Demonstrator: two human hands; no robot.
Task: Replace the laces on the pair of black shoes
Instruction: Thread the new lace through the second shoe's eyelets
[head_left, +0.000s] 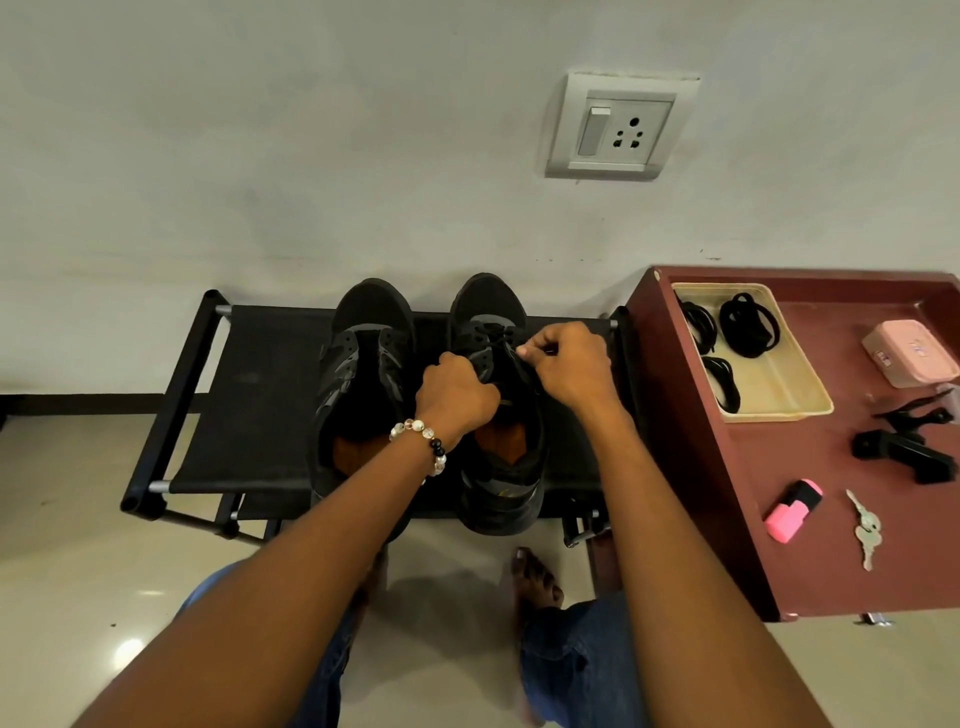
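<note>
Pinching a thin black lace (511, 347) at the eyelets, the right hand (566, 364) has thumb and fingers curled tight on it, probably to draw it through. The left hand (457, 392) curls over the tongue of the right shoe (496, 467), seemingly steadying it; whether it holds lace too I cannot tell. Just left of it, the other shoe (363, 374) looks unlaced. Both are matte mesh with orange insoles, toes to the wall, on a black fabric rack (249, 395) at mid-frame. At right, a cream tray (779, 384) on a maroon table (779, 545) keeps coiled laces (748, 325) within reach.
</note>
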